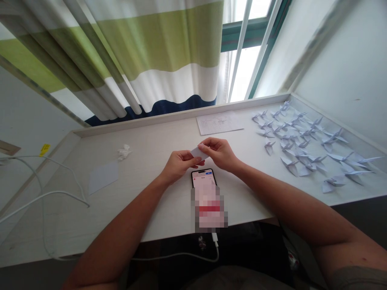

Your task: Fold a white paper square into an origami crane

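Between my two hands is a small folded piece of white paper [199,153], held just above the desk. My left hand [180,164] pinches its left side, thumb on top and fingers beneath. My right hand [219,153] grips the upper right part between thumb and fingers, hiding some of the paper. Directly below the hands lies a phone [208,197] with its screen lit and partly blurred out. A group of folded paper cranes [298,139] stands spread over the right side of the desk.
A printed sheet [219,123] lies near the desk's back ledge. At left are a crumpled tissue [123,152], a flat white paper sheet [103,177] and a looping white cable [65,193]. A charging plug [215,239] meets the phone's lower end. Curtains [157,52] hang behind.
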A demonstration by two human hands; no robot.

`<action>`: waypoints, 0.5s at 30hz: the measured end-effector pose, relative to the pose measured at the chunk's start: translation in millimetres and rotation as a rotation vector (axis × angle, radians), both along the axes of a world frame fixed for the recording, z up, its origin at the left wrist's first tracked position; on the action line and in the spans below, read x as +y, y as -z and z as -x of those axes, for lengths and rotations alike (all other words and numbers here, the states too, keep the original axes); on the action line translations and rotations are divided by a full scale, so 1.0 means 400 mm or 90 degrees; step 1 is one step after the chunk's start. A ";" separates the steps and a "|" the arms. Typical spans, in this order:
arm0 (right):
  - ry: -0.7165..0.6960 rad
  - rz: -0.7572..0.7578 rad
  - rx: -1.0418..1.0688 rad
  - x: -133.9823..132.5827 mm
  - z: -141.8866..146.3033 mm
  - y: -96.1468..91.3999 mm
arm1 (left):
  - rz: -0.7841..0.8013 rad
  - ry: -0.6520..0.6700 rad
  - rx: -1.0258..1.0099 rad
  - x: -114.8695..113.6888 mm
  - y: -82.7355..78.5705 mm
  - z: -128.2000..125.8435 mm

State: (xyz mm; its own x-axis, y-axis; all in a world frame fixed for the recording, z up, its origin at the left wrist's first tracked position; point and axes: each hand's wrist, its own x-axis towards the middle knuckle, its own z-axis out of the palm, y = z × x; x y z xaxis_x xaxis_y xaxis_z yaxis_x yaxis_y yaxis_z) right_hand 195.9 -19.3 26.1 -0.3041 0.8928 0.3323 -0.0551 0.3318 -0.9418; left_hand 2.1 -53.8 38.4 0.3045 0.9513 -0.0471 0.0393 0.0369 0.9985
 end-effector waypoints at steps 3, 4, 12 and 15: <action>0.006 -0.016 -0.009 -0.003 -0.002 -0.010 | 0.004 0.028 0.002 -0.001 0.001 -0.002; 0.003 -0.019 -0.012 -0.006 -0.003 -0.014 | 0.000 0.033 0.003 0.000 0.002 -0.002; -0.067 0.012 -0.008 -0.033 -0.006 -0.039 | -0.069 0.014 0.035 -0.003 0.005 -0.006; -0.055 0.013 -0.001 -0.025 -0.008 -0.036 | -0.062 -0.008 0.032 -0.004 0.001 -0.008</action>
